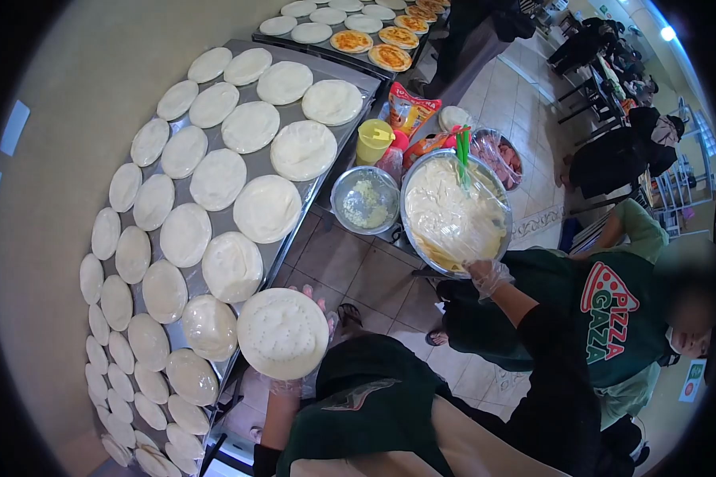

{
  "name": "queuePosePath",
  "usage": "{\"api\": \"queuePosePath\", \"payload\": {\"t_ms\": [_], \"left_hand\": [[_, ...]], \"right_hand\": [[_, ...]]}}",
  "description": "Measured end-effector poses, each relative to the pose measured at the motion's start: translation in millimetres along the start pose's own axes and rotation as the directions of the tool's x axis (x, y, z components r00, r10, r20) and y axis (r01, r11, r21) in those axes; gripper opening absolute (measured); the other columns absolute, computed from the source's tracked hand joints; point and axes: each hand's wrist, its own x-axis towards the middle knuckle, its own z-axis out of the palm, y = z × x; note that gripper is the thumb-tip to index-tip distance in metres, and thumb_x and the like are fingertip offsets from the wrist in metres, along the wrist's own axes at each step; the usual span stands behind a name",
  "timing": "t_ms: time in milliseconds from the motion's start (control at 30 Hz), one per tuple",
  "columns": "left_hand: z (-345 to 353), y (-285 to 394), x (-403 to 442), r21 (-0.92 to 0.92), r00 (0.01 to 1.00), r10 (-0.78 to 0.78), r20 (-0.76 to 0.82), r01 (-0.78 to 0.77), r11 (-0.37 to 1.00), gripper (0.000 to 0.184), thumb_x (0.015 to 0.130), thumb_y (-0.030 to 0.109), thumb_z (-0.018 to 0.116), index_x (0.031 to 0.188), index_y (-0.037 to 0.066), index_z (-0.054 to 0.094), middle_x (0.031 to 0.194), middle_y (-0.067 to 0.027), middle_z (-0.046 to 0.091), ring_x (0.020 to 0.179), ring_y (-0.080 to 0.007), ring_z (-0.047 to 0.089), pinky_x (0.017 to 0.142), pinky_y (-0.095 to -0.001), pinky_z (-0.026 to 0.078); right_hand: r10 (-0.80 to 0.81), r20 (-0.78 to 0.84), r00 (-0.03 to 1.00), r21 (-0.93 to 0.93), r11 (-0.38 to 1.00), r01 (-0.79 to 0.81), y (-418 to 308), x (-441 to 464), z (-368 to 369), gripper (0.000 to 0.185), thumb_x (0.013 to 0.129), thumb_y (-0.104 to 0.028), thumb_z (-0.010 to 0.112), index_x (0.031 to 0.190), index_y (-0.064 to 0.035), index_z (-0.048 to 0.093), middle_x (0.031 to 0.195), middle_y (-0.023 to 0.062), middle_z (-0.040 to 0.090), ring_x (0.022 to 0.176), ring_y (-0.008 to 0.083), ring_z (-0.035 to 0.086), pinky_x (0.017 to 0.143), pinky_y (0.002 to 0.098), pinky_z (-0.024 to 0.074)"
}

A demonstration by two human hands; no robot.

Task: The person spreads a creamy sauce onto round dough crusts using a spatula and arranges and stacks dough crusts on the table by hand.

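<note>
Your left fingers (321, 304), in a clear glove, hold up the dimpled dough round (282, 334) from beneath, left of the big bowl (493, 245) and nearer you. Your right fingers (479, 269), gloved too, are at the big bowl's near rim, over the pale mix (445, 191); I can't tell whether they grip anything. If your left palm tips, the dough round could slide off, since only one hand carries it. A hard push on that near rim could tilt the big bowl. A co-worker (549, 310) stands close on its right, so a bump to your right arm could smear the mix. The small bowl (344, 179) sits just left of the big bowl, and the table (181, 188) of other dough rounds (266, 209) lies farther left, where a careless left elbow could dent the nearest ones
</note>
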Motion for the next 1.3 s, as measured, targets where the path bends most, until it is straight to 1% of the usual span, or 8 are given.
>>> {"api": "queuePosePath", "payload": {"t_ms": [267,333,767,1067,1133,1200,1233,1300], "left_hand": [[-2,-7,20,0.008,0.998,-0.053,-0.031,0.053,0.999,0.071,0.093,0.058,0.043,0.151,0.018,0.034,0.158,-0.0085,0.030,0.145,-0.0332,0.026,0.117,-0.0580,0.016],[1,-12,23,-0.022,0.996,-0.063,-0.058,0.061,0.998,0.071,0.093,0.058,0.043,0.151,0.017,0.034,0.158,-0.0083,0.029,0.145,-0.0329,0.026,0.117,-0.0577,0.016],[-25,-29,41,0.098,0.993,-0.082,-0.081,0.090,0.991,0.069,0.095,0.058,0.039,0.149,0.015,0.038,0.158,-0.0105,0.029,0.144,-0.0361,0.030,0.118,-0.0566,0.017],[-94,-39,102,0.112,0.985,-0.147,-0.090,0.156,0.981,0.065,0.097,0.054,0.040,0.148,0.013,0.038,0.155,-0.0172,0.033,0.141,-0.0403,0.033,0.117,-0.0614,0.021],[-141,-42,134,0.174,0.987,-0.154,-0.046,0.160,0.972,0.065,0.098,0.054,0.039,0.148,0.013,0.038,0.154,-0.0177,0.034,0.138,-0.0414,0.036,0.114,-0.0626,0.027],[-178,-55,167,0.053,0.929,-0.269,0.255,0.264,0.963,0.065,0.098,0.054,0.037,0.147,0.012,0.038,0.151,-0.0181,0.038,0.134,-0.0428,0.042,0.111,-0.0616,0.033],[-193,-61,182,0.047,0.930,-0.262,0.259,0.259,0.965,0.065,0.098,0.054,0.037,0.147,0.012,0.038,0.151,-0.0181,0.038,0.134,-0.0428,0.042,0.111,-0.0616,0.033],[-214,-72,203,0.003,0.950,-0.279,0.137,0.281,0.960,0.063,0.099,0.054,0.035,0.147,0.013,0.038,0.148,-0.0184,0.043,0.131,-0.0431,0.046,0.109,-0.0586,0.037]], "right_hand": [[0.010,-0.080,0.997,0.149,0.989,0.002,19,15,76,0.024,0.096,-0.023,0.048,0.100,-0.0102,0.067,0.089,0.0182,0.069,0.088,0.0367,0.070,0.075,0.0486,0.0559],[-0.011,-0.170,0.985,0.249,0.967,0.053,20,13,72,0.025,0.098,-0.028,0.050,0.104,-0.0094,0.066,0.085,0.0209,0.069,0.078,0.0401,0.068,0.069,0.0486,0.0552],[-0.034,-0.206,0.978,0.479,0.868,0.131,25,-2,58,0.019,0.094,-0.027,0.061,0.104,-0.0110,0.065,0.092,0.0156,0.069,0.087,0.0358,0.067,0.075,0.0433,0.0542],[0.007,-0.170,0.985,0.569,0.817,0.092,45,2,54,0.016,0.095,-0.023,0.062,0.102,-0.0092,0.065,0.079,0.0095,0.068,0.074,0.0233,0.066,0.065,0.0349,0.0504],[0.068,-0.060,0.996,0.781,0.625,0.005,57,15,77,0.013,0.095,-0.019,0.064,0.098,-0.0063,0.065,0.072,0.0007,0.061,0.063,0.0125,0.056,0.056,0.0277,0.0432],[0.078,-0.059,0.995,0.872,0.489,0.013,50,9,67,0.014,0.094,-0.021,0.065,0.094,-0.0074,0.066,0.073,0.0005,0.062,0.064,0.0123,0.057,0.058,0.0282,0.0443],[0.095,-0.054,0.994,0.944,0.330,0.020,47,8,62,0.016,0.094,-0.024,0.065,0.091,-0.0085,0.067,0.073,0.0003,0.063,0.065,0.0122,0.058,0.059,0.0287,0.0455],[0.089,-0.055,0.995,0.964,0.263,0.030,43,7,62,0.013,0.095,-0.021,0.065,0.093,-0.0076,0.065,0.071,-0.0018,0.058,0.063,0.0089,0.052,0.056,0.0254,0.0406]]}}
